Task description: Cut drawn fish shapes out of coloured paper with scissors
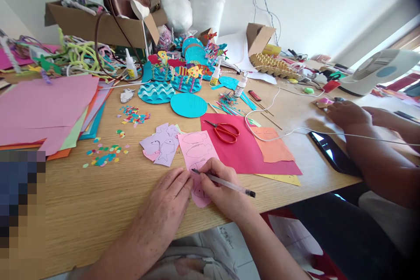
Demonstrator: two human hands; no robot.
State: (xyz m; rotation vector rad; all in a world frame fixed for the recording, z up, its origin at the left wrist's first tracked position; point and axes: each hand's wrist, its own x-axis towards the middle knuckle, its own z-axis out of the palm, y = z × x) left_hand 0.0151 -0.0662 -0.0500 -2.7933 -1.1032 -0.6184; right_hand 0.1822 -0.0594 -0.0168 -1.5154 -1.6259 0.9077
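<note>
My right hand (223,186) grips a clear-barrelled pen (234,184), its tip on a strip of pink paper (193,139) bearing several outline drawings that look like fish. Flat beside it, my left hand (172,194) rests with fingers stretched out, the fingertips at the strip's left edge. Part of the strip is hidden under my right hand. Just left of the strip lie lilac paper pieces (166,151) with fish drawn on them. Red-handled scissors (226,132) rest on a sheet of red paper (243,157) to the right.
Coloured paper sheets (62,100) are stacked at the left, near scattered confetti (108,155). Behind are a blue cardboard oval (188,105), glue bottles (241,85) and finished fish decorations (187,74). Another person's arms (364,140) reach in at the right, over a phone (331,153).
</note>
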